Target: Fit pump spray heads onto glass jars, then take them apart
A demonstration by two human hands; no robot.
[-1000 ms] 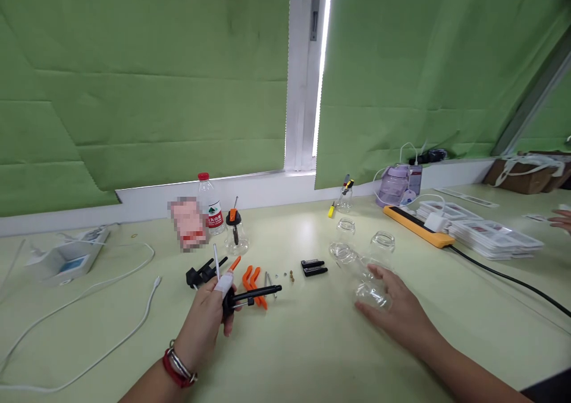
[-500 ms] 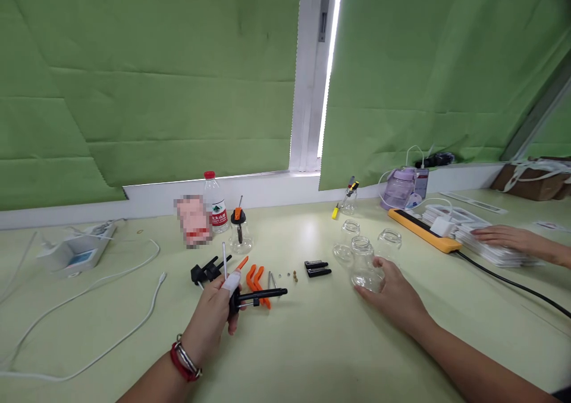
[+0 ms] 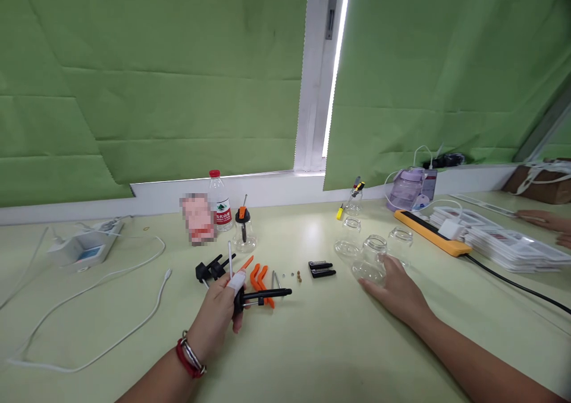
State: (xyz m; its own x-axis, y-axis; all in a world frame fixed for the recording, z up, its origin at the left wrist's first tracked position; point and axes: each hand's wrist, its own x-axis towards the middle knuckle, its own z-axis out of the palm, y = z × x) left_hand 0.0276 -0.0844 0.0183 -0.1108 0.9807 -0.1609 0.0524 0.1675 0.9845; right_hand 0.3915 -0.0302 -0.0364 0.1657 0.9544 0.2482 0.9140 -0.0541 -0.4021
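My left hand [image 3: 222, 305] is closed around a black plastic part [image 3: 265, 294] with a long shaft pointing right and a thin metal rod along it. A white stick and an orange tip rise from the same grip; how they join is hidden. My right hand [image 3: 399, 290] grips a clear glass jar [image 3: 369, 269], which tilts with its mouth leaning away to the right. Two more open jars stand behind it, one to the left [image 3: 348, 247] and one to the right [image 3: 401, 236]. Near my left hand lie orange levers [image 3: 260, 279] and black plastic parts [image 3: 209, 270].
Metal pins [image 3: 275, 280], tiny fittings [image 3: 298, 277] and black pieces with springs [image 3: 322, 268] lie mid-table. Behind stand a jar with a black-and-orange top [image 3: 245, 236] and a water bottle [image 3: 220, 207]. To the right are a yellow power strip [image 3: 432, 233], stacked white frames [image 3: 513, 251] and another person's hand [image 3: 537, 217].
The jar in my right hand has gone from nearly upright to tilted. The other person's hand has moved off the white stack, back and right. The view has shifted slightly.
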